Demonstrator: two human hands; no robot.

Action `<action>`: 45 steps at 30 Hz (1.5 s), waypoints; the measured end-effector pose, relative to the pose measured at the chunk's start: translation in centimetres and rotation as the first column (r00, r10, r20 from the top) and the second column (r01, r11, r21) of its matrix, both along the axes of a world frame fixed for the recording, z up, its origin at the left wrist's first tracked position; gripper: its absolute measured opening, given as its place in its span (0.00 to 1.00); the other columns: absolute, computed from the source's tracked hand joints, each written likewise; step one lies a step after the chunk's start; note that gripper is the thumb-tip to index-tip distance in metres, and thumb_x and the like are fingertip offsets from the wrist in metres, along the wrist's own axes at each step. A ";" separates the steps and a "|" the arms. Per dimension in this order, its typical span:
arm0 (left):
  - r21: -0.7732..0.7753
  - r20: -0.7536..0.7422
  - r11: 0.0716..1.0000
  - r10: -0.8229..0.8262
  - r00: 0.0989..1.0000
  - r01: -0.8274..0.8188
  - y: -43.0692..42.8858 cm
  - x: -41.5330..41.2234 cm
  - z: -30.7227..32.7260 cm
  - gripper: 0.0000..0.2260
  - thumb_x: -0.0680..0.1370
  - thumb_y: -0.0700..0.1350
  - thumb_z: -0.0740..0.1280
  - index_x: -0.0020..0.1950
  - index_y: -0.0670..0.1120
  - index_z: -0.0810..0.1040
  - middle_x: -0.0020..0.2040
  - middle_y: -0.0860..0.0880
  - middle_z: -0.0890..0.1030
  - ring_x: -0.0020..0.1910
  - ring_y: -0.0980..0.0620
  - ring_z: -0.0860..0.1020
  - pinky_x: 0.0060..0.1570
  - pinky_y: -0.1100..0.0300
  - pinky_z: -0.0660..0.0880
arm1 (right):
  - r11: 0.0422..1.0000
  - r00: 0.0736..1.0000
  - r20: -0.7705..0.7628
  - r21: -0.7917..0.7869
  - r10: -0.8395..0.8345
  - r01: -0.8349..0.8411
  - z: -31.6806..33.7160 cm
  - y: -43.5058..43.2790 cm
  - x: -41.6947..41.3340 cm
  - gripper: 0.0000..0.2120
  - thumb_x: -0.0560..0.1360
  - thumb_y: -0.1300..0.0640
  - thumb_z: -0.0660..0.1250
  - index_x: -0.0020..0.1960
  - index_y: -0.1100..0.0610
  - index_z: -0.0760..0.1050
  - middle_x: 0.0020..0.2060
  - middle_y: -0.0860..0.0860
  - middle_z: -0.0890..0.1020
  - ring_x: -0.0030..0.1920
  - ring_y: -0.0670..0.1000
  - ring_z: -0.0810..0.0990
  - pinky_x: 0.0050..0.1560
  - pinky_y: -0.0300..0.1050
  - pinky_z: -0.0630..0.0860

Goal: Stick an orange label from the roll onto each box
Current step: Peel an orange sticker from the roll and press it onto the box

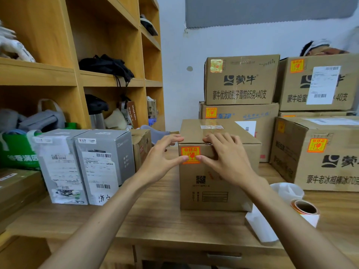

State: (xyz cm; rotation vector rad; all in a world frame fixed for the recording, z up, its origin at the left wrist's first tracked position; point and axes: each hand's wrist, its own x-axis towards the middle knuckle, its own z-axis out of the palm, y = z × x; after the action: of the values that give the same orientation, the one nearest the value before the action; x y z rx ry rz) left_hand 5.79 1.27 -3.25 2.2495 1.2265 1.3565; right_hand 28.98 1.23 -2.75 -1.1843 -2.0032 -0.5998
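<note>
Fingers (pixel 174 139) of the left hand (pixel 162 158) and right hand (pixel 229 159) spread over the top edge of the box (pixel 213 191); both thumbs press the label (pixel 190 151) on its front.

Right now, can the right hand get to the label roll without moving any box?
Probably yes. The label roll lies on the desk right of the box, beside the right forearm, and nothing stands between it and the right hand.
</note>
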 end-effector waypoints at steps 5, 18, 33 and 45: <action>0.030 -0.018 0.999 0.019 1.000 -0.019 -0.1 0.1 0.0 0.22 0.74 0.56 0.74 0.66 0.63 0.73 0.67 0.66 0.72 0.65 0.63 0.71 0.68 0.52 0.70 | 1.000 1.000 0.017 0.013 -0.013 0.013 0.0 0.1 -0.1 0.26 0.74 0.31 0.57 0.59 0.50 0.74 0.54 0.46 0.79 0.55 0.51 0.75 0.56 0.49 0.67; 0.111 -0.169 0.991 0.087 0.982 -0.069 -0.4 0.1 -0.2 0.30 0.73 0.63 0.72 0.72 0.60 0.67 0.73 0.58 0.70 0.71 0.58 0.69 0.69 0.46 0.71 | 1.000 0.992 0.123 -0.016 -0.011 0.013 0.4 -0.6 0.1 0.30 0.73 0.31 0.61 0.63 0.52 0.72 0.60 0.48 0.78 0.60 0.52 0.75 0.62 0.51 0.68; 0.144 -0.299 0.980 0.178 0.937 -0.140 -0.5 -2.0 0.7 0.30 0.76 0.55 0.71 0.77 0.59 0.64 0.76 0.57 0.66 0.73 0.59 0.65 0.72 0.45 0.67 | 0.988 0.998 -0.053 -0.153 -0.015 0.006 0.5 -3.6 7.8 0.28 0.76 0.36 0.63 0.71 0.50 0.72 0.67 0.48 0.75 0.68 0.50 0.70 0.69 0.47 0.63; 0.392 -0.305 0.920 0.160 0.939 -0.030 -4.7 3.3 -0.1 0.28 0.78 0.63 0.65 0.76 0.57 0.68 0.73 0.59 0.69 0.73 0.60 0.65 0.71 0.58 0.64 | 0.999 0.989 -0.151 -0.041 -0.005 -0.001 1.3 -6.1 1.0 0.23 0.76 0.34 0.58 0.56 0.48 0.82 0.51 0.43 0.82 0.52 0.49 0.73 0.55 0.49 0.69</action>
State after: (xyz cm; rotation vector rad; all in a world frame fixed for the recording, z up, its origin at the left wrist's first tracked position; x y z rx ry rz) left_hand 9.09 -3.40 -3.39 2.8211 1.2773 1.3916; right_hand 30.00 -4.83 -1.49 -1.2194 -1.8942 -0.4583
